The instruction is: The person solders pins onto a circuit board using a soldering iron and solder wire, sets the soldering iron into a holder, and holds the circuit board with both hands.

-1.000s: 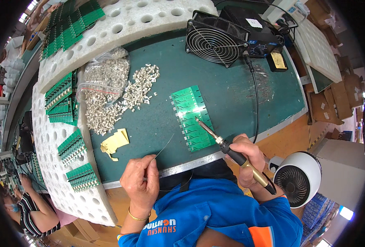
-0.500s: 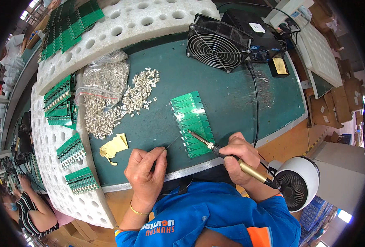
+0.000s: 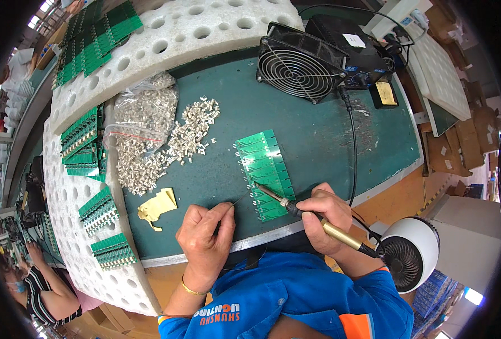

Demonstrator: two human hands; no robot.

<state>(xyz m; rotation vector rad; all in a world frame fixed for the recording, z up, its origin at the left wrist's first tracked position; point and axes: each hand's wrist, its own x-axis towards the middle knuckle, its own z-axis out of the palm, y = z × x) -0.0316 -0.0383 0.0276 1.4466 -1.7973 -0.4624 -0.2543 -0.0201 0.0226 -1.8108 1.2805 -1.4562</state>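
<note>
Green ridged circuit board (image 3: 264,172), slim soldering iron (image 3: 296,212)

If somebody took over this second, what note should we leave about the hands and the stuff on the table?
Left hand: pinches a thin solder wire, its end aimed at the green circuit board panel.
Right hand: grips the soldering iron, tip at the panel's lower left edge.
Panel lies flat on the green mat; loose metal parts piled to its left.
Done: cannot tell which joints.
Left: likely more joints along that edge.
</note>
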